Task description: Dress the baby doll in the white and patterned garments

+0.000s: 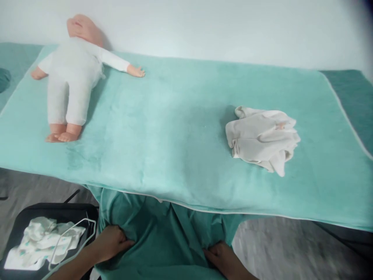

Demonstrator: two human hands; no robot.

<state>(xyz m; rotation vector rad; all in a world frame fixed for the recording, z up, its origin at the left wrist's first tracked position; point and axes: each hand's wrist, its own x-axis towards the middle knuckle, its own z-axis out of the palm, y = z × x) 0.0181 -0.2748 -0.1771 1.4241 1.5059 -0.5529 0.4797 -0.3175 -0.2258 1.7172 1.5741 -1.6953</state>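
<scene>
Below the table's front edge, a dark green cloth (166, 241) spreads in folds. My left hand (113, 241) is closed at the left side of this cloth, its thumb lying along the fabric. On the other side my right hand (223, 256) is closed on the cloth too, partly cut off by the bottom of the view. A crumpled white garment (262, 136) lies on the right half of the table. At the far left, a baby doll (70, 77) in a white body suit lies on its back, arms spread.
A light green cover (163, 136) lies over the table, against a white wall (218, 27). On a black chair (58, 208) at lower left lie a white patterned garment (40, 241) and a white wire hanger (94, 229). Grey floor (276, 249) shows at lower right.
</scene>
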